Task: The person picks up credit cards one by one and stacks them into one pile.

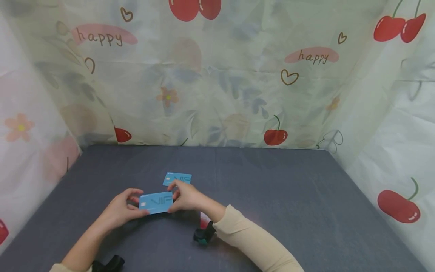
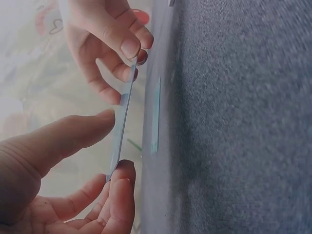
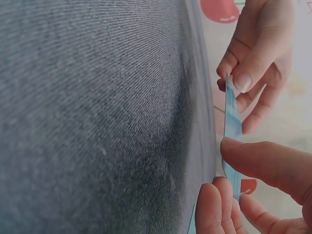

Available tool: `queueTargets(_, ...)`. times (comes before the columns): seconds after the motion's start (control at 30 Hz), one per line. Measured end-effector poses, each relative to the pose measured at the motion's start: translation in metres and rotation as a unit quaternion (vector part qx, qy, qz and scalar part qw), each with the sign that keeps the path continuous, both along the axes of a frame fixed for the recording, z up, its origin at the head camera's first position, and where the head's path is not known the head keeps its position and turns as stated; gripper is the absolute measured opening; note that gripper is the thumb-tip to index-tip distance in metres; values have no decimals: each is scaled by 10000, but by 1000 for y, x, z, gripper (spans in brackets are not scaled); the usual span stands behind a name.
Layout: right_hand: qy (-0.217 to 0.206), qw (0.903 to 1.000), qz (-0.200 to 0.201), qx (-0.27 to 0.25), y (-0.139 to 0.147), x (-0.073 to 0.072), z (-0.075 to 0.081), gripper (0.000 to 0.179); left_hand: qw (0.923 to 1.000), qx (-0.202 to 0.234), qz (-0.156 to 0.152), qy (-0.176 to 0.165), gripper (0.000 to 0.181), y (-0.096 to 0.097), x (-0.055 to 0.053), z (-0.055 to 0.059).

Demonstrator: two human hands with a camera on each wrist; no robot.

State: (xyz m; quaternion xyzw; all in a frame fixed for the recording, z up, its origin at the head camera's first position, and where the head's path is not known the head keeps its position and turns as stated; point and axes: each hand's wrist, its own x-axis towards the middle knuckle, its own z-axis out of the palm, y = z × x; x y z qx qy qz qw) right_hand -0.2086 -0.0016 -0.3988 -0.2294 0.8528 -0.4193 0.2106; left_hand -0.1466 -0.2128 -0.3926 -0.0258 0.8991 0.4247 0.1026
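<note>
Both hands hold one light blue card (image 1: pixel 156 203) between them, a little above the dark grey table. At its left edge, my left hand (image 1: pixel 120 209) pinches the card between thumb and fingers. My right hand (image 1: pixel 186 197) grips the opposite edge, thumb low and index finger at the top corner. The card shows a small white square and dark lettering, and looks thin in the left wrist view (image 2: pixel 124 107). Just behind the right hand lies a second blue card (image 1: pixel 173 176), flat on the table and partly covered by the fingers.
A red and white piece (image 1: pixel 204 220) shows beside the right forearm, mostly hidden under it. Black straps (image 1: pixel 204 233) sit at both wrists. The grey table (image 1: pixel 272 196) reaches back to a printed curtain (image 1: pixel 210 94) with cherries, which also hangs at both sides.
</note>
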Motion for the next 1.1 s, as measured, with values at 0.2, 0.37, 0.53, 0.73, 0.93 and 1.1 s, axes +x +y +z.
queueTargets(0.2,-186,9996,-123,-150,6,2,3,50,10000,-33,-42,-11,75,4,1,1)
queueTargets(0.37,-210,9995,-115,-183,11,1,5,49,9999,55,-128,87,74,7,2,1)
queueTargets(0.53,-288,9993,-98,-223,18,1,7,48,9997,112,-196,119,74,11,2,2)
queueTargets(0.73,-391,9986,-117,-344,27,2,9,47,9994,151,-257,166,73,18,3,5)
queueTargets(0.93,-435,9979,-83,-468,35,3,9,48,9995,175,-239,117,74,24,3,5)
queueTargets(1.1,-398,9980,-27,-497,42,4,9,48,9991,292,-294,125,72,29,2,4)
